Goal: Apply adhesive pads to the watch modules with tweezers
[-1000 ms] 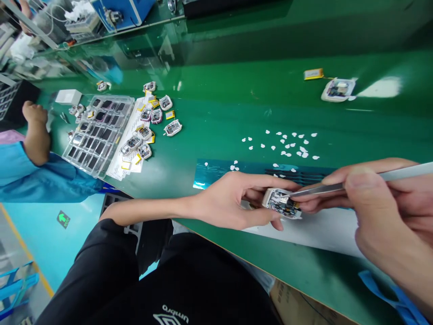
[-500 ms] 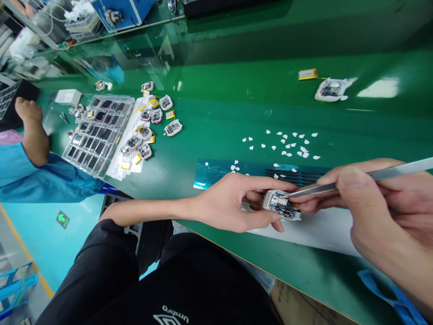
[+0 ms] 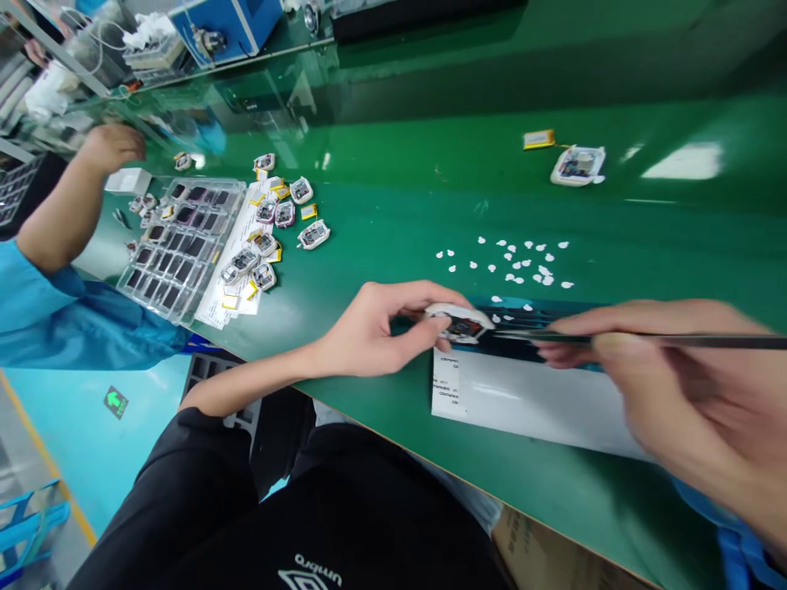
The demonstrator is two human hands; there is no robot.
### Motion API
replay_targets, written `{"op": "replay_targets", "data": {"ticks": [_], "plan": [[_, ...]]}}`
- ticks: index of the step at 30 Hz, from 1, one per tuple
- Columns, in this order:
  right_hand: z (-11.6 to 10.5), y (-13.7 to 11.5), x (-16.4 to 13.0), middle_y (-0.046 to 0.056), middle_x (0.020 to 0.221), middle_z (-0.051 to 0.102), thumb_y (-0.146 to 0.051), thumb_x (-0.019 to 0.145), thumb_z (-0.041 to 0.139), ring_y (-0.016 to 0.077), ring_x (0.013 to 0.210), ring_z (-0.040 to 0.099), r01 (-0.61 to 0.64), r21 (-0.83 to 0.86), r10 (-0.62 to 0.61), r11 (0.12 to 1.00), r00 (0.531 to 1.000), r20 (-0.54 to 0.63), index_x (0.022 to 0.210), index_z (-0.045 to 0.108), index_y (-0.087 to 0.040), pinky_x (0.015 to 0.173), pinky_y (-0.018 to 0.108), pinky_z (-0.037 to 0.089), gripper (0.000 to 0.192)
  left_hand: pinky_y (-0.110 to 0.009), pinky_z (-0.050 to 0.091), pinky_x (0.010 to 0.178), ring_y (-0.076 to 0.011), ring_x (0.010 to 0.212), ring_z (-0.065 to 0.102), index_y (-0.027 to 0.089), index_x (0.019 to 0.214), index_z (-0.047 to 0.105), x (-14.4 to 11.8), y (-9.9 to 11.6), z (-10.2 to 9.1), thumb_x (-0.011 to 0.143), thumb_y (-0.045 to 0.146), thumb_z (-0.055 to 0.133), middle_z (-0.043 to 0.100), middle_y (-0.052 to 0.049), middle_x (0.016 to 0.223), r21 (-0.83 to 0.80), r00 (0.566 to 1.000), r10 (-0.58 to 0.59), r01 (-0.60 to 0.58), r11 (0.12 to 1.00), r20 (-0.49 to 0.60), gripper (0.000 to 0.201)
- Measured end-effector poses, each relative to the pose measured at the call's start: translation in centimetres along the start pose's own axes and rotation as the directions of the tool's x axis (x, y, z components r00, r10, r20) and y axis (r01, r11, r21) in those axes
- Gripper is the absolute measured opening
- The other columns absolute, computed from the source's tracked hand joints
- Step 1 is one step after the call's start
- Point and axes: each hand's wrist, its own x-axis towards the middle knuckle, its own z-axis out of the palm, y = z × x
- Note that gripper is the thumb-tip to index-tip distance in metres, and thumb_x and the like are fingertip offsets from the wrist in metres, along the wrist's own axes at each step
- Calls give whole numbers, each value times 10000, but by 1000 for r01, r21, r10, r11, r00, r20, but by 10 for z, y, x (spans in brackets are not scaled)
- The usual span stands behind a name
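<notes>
- Two hands hover over the near tabletop [image 3: 369, 221]; the left hand [image 3: 375, 332] grips a tilted white casing [image 3: 459, 313];
- the right hand [image 3: 682, 385], blurred, pinches a thin metal tool [image 3: 707, 341], its tip by the casing's right edge; contact unclear;
- a skidding tip could scratch the exposed circuitry [image 3: 467, 329];
- a loose left grip could drop the casing; a careless right sweep could scatter the white tabs [image 3: 546, 279] beyond.

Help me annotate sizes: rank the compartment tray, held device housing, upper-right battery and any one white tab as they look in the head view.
Largest to smallest:
Compartment tray
Device housing, partly covered by the left hand
Upper-right battery
White tab
</notes>
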Motion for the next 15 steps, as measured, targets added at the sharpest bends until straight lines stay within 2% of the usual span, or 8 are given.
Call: {"op": "replay_targets", "data": {"ticks": [3,5,9,12,15], "plan": [[6,3,8,-53,936,810,-316,1054,548,145,789,773,246,56,-248,968,969,21,887,690,-301,660,272,607,220,-224,580,689,-103,702,712,116,1048,712,-4,-3,-12,996,245,607,797,-82,934,173,998,64,-62,983,-7,175],[9,6,11,-52,931,812,-283,1051,542,154,796,780,310,69,-313,948,949,34,865,701,-285,688,270,628,244,-235,565,688,-110,726,711,129,1052,709,-6,-8,-15,1006,239,586,805,-78,936,296,992,110,-125,947,66,172],[11,10,15,-39,950,815,-308,1055,501,179,822,789,315,92,-324,945,941,102,777,701,-280,758,306,666,343,-316,588,902,-167,984,754,149,1116,703,-8,-18,-15,1051,237,502,817,-95,1102,405,939,202,-305,862,279,229],[10,12,15,-46,960,815,-332,1050,507,174,808,787,303,106,-315,947,940,131,753,687,-282,786,304,670,351,-334,584,909,-187,1008,741,119,1161,696,-8,-25,-14,1065,224,466,814,-100,1110,498,892,273,-432,752,361,271],[11,13,14,-47,964,815,-348,1053,502,176,813,788,292,97,-303,951,943,136,775,700,-283,801,304,670,348,-336,575,901,-191,1044,727,110,1210,676,-8,-29,-15,1075,213,420,805,-110,1158,577,853,283,-508,639,438,307]]}}
